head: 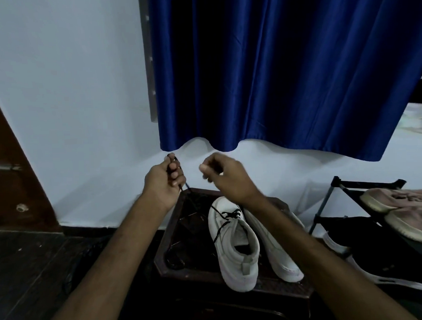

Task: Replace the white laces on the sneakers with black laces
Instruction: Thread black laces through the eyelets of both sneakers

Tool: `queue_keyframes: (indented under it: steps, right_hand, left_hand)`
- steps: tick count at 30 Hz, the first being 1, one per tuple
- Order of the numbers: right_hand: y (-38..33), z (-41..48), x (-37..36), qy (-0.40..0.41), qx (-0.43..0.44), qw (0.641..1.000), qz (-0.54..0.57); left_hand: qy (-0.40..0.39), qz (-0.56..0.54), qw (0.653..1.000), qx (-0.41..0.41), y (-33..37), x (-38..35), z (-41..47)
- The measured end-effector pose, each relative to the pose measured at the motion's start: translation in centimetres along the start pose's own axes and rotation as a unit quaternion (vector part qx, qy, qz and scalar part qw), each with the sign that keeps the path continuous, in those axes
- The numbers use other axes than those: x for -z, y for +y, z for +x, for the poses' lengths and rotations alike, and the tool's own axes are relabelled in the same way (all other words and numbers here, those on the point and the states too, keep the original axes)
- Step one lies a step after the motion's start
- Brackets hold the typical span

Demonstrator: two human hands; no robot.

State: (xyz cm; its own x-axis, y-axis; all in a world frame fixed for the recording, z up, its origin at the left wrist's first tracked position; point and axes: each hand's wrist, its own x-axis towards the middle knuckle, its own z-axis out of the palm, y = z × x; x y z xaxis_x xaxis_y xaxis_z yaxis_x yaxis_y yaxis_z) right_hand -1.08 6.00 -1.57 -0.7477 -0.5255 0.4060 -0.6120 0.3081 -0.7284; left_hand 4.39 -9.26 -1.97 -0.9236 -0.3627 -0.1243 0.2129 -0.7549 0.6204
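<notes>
Two white sneakers [234, 245] are standing on a dark stool [167, 242], the left one partly threaded with a black lace [227, 218]. Above them, the left hand [163, 183] is gripping one lace end in a closed fist. The right hand [226, 175] is pinching thumb to curled fingers; what it is holding cannot be told. Beyond, a blue curtain [273, 69] is hanging.

The right forearm is hiding most of the second white sneaker [283, 250]; the blurred right hand [226, 176] is giving no clear view of what its fingertips pinch.
</notes>
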Motion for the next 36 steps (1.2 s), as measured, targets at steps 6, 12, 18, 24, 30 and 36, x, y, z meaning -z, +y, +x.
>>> queue_keyframes:
  steps: [6,12,18,24,30,36]
  right_hand:
    - [-1.2,-1.8,-1.0,-0.255,-0.133,0.944,0.163]
    - [-1.0,-0.9,1.6,-0.213,-0.12,0.959,0.145]
    - [-0.4,-1.3,0.6,-0.234,-0.131,0.961,0.071]
    - [-0.3,-3.0,-1.8,-0.268,-0.141,0.941,0.152]
    - [0.0,-2.0,-0.2,-0.257,-0.159,0.944,0.135]
    - [0.8,-0.5,1.8,-0.115,-0.134,0.983,0.046]
  left_hand:
    - [0.042,-0.112,0.992,-0.037,0.2,0.2,0.7]
    - [0.071,-0.092,0.991,-0.061,-0.1,1.8,0.8]
    - [0.044,-0.14,0.988,-0.036,-1.5,1.3,0.3]
    - [0.029,-0.166,0.985,-0.036,-1.8,0.8,0.5]
    - [0.064,-0.106,0.991,-0.059,-1.1,2.2,0.4]
    - [0.152,0.418,0.894,-0.052,-1.9,6.1,-0.6]
